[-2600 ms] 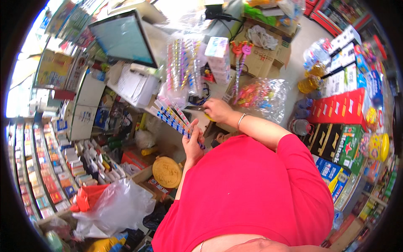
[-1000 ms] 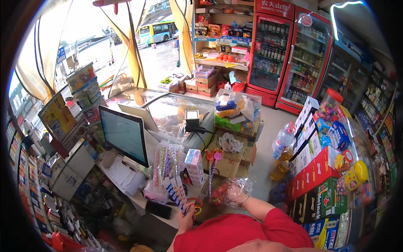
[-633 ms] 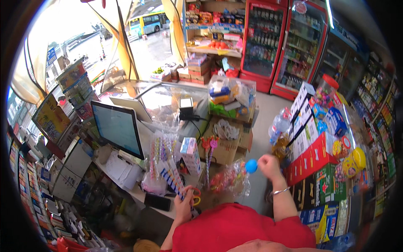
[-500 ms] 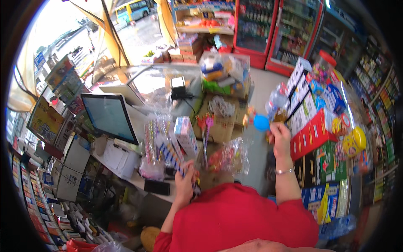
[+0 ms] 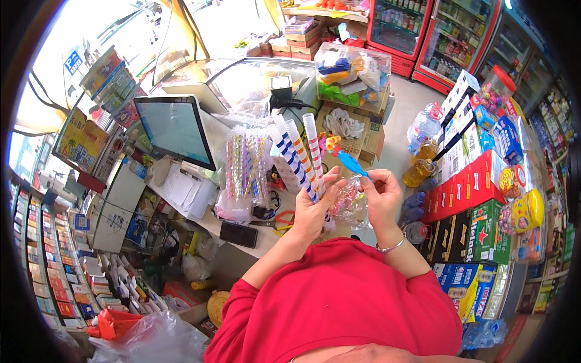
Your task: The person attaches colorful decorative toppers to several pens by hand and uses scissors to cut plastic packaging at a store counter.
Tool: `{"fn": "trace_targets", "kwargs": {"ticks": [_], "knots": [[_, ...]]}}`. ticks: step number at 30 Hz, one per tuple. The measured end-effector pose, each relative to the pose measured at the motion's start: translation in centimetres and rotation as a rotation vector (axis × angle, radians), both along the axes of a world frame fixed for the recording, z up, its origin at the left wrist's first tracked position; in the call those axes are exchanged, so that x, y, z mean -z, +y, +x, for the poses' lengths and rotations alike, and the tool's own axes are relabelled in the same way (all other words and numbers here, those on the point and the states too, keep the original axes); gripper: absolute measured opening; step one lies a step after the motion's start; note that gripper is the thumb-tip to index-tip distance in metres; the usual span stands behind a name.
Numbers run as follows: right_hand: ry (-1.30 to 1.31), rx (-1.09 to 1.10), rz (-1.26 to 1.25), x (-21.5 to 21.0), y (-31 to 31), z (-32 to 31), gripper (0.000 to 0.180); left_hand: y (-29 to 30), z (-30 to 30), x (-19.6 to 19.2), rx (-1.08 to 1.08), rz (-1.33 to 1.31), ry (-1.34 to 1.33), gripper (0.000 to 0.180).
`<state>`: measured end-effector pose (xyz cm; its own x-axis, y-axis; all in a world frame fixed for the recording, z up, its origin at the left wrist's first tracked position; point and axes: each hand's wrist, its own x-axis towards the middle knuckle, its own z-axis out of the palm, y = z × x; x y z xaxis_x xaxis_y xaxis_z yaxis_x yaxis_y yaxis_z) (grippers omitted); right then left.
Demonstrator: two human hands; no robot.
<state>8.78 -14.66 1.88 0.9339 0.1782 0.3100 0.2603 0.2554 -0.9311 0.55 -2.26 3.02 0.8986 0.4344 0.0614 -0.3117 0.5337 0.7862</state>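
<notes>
Left hand [image 5: 311,212] fingers clamp fan of striped tubes [image 5: 299,151]; right hand [image 5: 381,196] fingers pinch blue stick [image 5: 351,162]. Best: keep fan steady, slide stick alongside.

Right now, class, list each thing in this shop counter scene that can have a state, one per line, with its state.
Left hand: closed around the striped tubes.
Striped tubes: three, held fanned and upright.
Right hand: pinching the blue piece.
Blue piece: held, tilted.
Monitor: lit, facing the counter.
Phone: flat, screen dark.
Fridge doors: shut.
</notes>
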Motion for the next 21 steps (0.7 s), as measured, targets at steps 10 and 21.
{"fn": "trace_targets", "kwargs": {"ticks": [10, 21], "knots": [[-0.636, 0.028, -0.247, 0.8, 0.1, -2.7, 0.02, -0.4, 0.1, 1.1, -0.056, -0.038, -0.088, 0.02], [-0.319, -0.13, -0.097, -2.7, -0.8, -1.6, 0.023, -0.7, -0.8, 2.6, 0.148, 0.414, 0.139, 0.025]]}}
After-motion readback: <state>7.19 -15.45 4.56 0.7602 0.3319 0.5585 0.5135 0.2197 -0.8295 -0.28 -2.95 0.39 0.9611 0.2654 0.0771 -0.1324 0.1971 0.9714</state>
